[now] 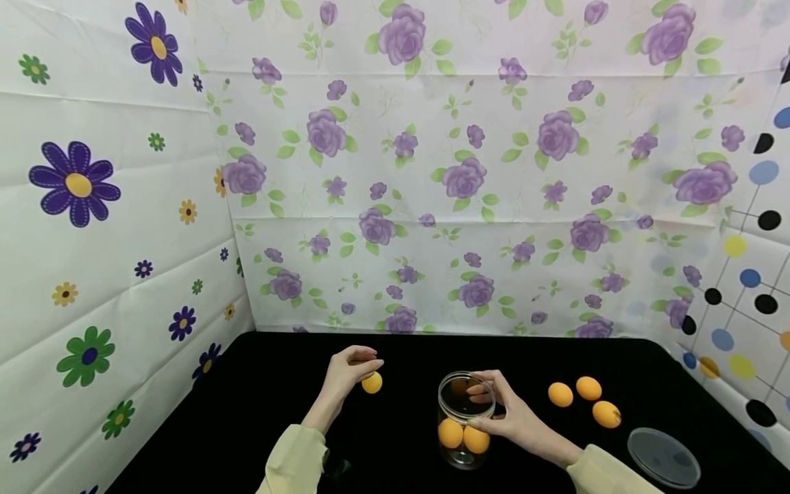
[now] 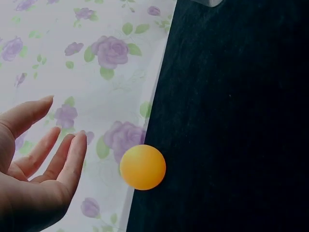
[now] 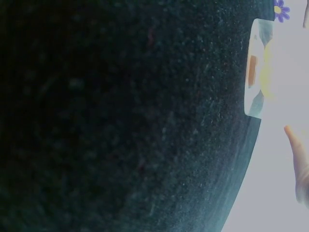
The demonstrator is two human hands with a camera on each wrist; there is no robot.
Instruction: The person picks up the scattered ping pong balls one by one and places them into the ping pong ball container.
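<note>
A yellow-orange ping-pong ball (image 2: 143, 167) lies on the black tabletop. In the head view my left hand (image 1: 353, 370) is just above the ball, partly covering it. The left wrist view shows that hand with loosely bent fingers, thumb apart, holding nothing. My right hand (image 1: 496, 405) grips a clear jar (image 1: 464, 458) near its open rim, thumb in front and fingers behind. Orange balls (image 1: 450, 433) sit inside, seen through the wall. In the right wrist view only part of the jar (image 3: 263, 29) and a washed-out thumb show at the right edge.
Three loose orange balls (image 1: 560, 394) lie right of the jar, one with a dark mark. A round translucent lid (image 1: 663, 458) lies nearer the front right. Flowered sheets (image 1: 432, 274) stand behind the black table (image 1: 247, 425). Something dark and unclear is beside the left sleeve.
</note>
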